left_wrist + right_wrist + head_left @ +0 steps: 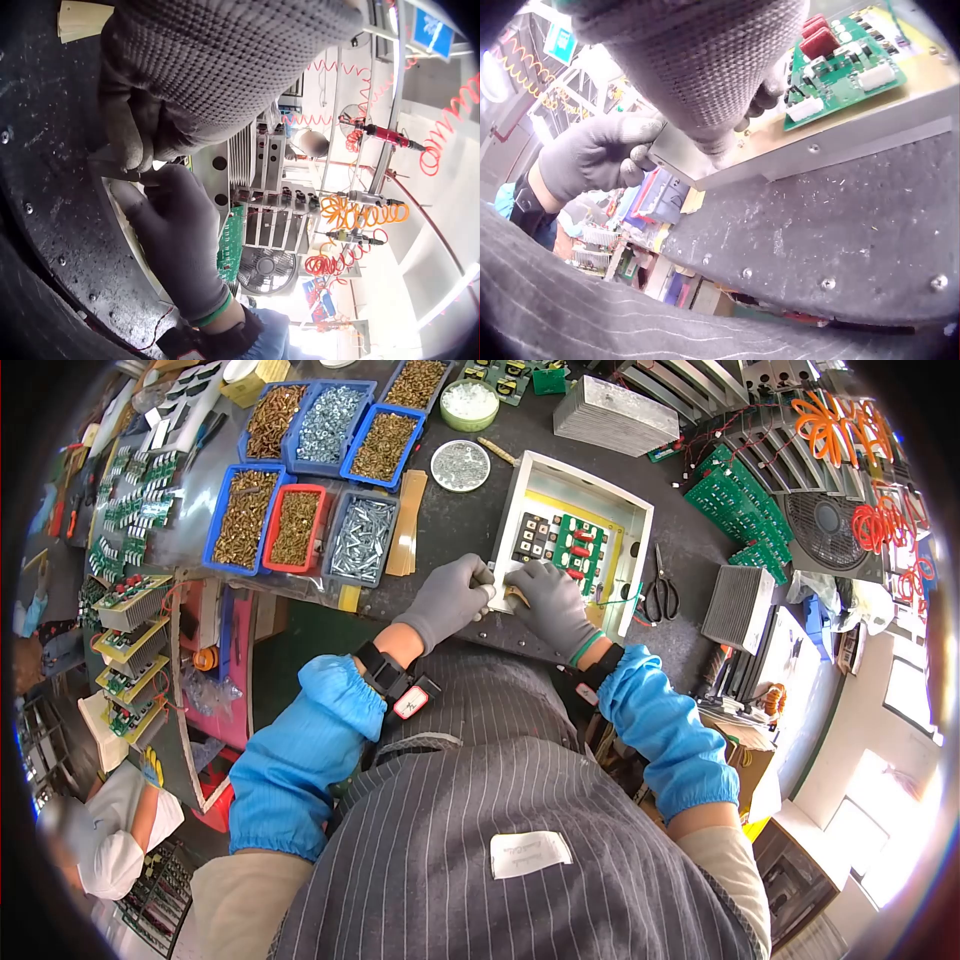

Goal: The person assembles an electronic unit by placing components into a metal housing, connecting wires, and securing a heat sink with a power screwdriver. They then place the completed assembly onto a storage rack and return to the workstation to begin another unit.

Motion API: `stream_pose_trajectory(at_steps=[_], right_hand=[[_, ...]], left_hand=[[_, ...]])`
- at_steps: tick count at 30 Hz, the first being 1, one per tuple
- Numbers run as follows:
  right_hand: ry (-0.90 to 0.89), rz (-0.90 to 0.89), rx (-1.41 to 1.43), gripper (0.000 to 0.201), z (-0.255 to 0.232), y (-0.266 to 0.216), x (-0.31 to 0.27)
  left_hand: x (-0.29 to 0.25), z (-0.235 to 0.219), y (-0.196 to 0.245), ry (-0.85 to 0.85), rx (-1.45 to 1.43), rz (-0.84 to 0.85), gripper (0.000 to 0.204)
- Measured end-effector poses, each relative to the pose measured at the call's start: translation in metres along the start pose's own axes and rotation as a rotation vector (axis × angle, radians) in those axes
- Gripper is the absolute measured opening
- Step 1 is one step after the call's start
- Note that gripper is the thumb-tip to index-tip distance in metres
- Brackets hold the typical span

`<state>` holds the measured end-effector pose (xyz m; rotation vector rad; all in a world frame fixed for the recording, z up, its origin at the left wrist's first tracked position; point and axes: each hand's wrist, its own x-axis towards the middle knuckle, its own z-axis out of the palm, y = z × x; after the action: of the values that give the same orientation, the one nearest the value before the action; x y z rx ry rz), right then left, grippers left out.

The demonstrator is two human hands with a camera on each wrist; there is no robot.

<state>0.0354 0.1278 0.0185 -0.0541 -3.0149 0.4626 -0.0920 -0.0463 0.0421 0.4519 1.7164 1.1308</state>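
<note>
Pinching the corner of the sheet-metal enclosure (840,146), your gloved left hand (450,600) has its thumb and fingertips brought together at the end of the near wall. Your right hand (552,603) lies just beside it, palm down over that same wall, with its fingers bent inward; whether they clamp anything small, you cannot tell from here, because the glove covers the fingertips.

The relation that matters is the near-left corner: it lies right at your left fingertips, and the near wall runs from there rightward, under your right hand and past it. The enclosure spreads ahead and to the right of your left hand, and looks too near square to give a sure long axis. Inside, the green circuit board (585,540) lies just ahead of your right hand, the nearer of the two, with its long axis pointing away from you. The block of black components (537,538) is to the board's left.

For edges, the bench's front lip passes just below both hands, on your side of the enclosure. To the left, dark benchtop (460,530) shows between the enclosure and the tan strips (406,525), giving your left hand side room. To the right, the scissors (661,577) lie just outside the enclosure, with a finned heatsink (738,605) farther out.
</note>
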Motion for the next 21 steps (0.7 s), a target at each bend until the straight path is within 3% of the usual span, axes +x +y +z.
stream_pose_trajectory(at_steps=[5,12,17,21], right_hand=[[-0.012,-0.084,-0.096,0.021,0.017,0.006,-0.003],[-0.024,-0.049,-0.069,0.025,0.0,0.002,-0.002],[-0.142,0.008,-0.052,0.028,-0.005,0.001,-0.008],[-0.015,0.002,0.008,0.027,-0.005,-0.002,-0.008]], left_hand=[[-0.001,0.001,0.003,0.004,-0.003,-0.021,0.013],[-0.003,-0.001,0.006,0.004,0.023,-0.019,0.015],[-0.004,0.0,0.009,0.01,0.016,-0.034,0.015],[-0.003,0.0,0.007,0.01,0.02,-0.022,0.015]])
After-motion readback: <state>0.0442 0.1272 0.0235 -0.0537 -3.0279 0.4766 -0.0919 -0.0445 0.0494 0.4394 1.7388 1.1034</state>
